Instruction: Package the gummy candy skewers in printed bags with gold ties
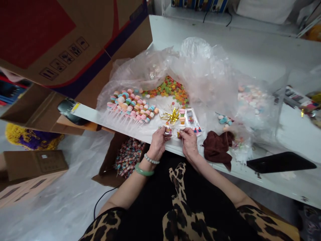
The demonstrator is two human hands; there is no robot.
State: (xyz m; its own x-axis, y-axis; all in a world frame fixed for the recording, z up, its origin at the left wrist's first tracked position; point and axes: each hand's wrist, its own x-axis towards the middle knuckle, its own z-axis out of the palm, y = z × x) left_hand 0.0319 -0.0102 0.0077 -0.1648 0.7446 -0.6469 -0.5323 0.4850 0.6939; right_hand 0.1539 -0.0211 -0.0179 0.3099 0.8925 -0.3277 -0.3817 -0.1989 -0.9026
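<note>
My right hand (188,140) pinches the lower end of a marshmallow skewer (182,116) with pink, green, orange and white pieces, held upright. Close beside it, my left hand (159,138) has its fingers closed on a small clear wrapper (169,130) with coloured print. Just beyond my hands lie gold twist ties (173,115) and a stack of printed wrappers (192,121). Rows of finished marshmallow skewers (132,106) on white sticks rest to the left. Ring-shaped gummies (173,89) are heaped behind, on clear plastic.
A large cardboard box (100,33) stands at the left. Below the table edge, an open box (110,167) holds many wrapped sweets (129,157). To the right are a brown cloth (218,147), a black phone-like slab (281,162) and a bag of loose marshmallows (253,98).
</note>
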